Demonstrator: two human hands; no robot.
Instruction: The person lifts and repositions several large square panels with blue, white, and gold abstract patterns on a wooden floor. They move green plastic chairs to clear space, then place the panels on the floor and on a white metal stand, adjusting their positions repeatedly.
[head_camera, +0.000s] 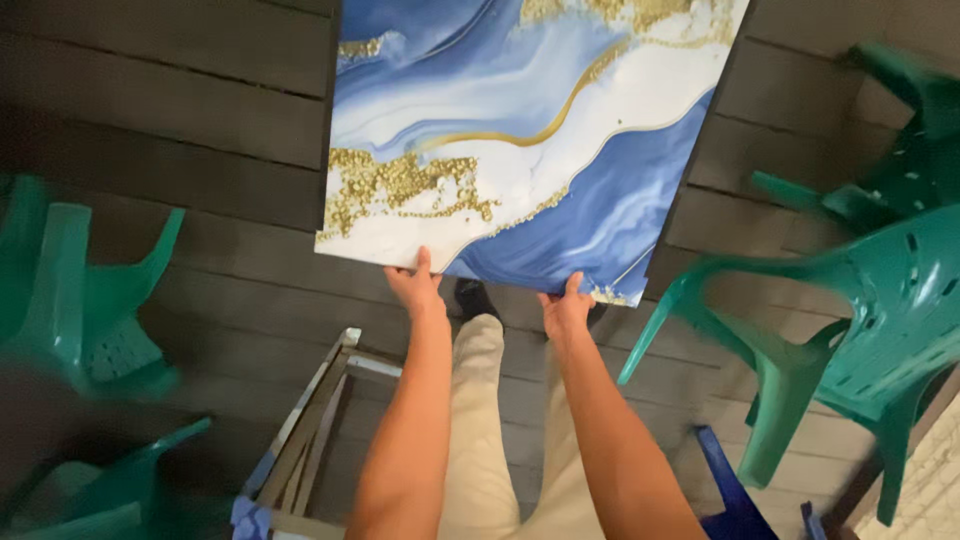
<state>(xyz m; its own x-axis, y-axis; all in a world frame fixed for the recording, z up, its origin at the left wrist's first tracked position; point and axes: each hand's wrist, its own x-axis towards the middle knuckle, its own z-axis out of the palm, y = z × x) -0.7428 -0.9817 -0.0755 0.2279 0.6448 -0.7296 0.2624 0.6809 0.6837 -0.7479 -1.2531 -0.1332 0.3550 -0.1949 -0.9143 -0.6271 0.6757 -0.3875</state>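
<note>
Dark plank flooring (200, 110) fills the background, seen from above. Item one: a large canvas print (520, 130), marbled in blue and white with gold veins and flecked gold patches, held out flat in front of the person and tilted slightly, its far part cut off by the top of the frame. Item two: left hand (415, 285), clamped on the near edge of the canvas with the thumb lying on the printed face and the fingers hidden beneath. Item three: right hand (567, 305), gripping the same near edge a little to the right, thumb likewise on top; the two hands sit apart, both close to the lower right half of that edge. Item four: beige trousers (480, 400) and a dark shoe (472, 296) below the canvas. Item five: green plastic chairs, one at the right (860, 320) just beside the canvas corner, others at the left (80, 290), blurred. Item six: a second frame (310, 430) seen from its wooden back, on the floor by the left forearm. Handling note: with both grips bunched on one edge, the panel would likely carry steadier with hands spread wider, thumbs kept light on the print, and the corner kept off the right chair.
</note>
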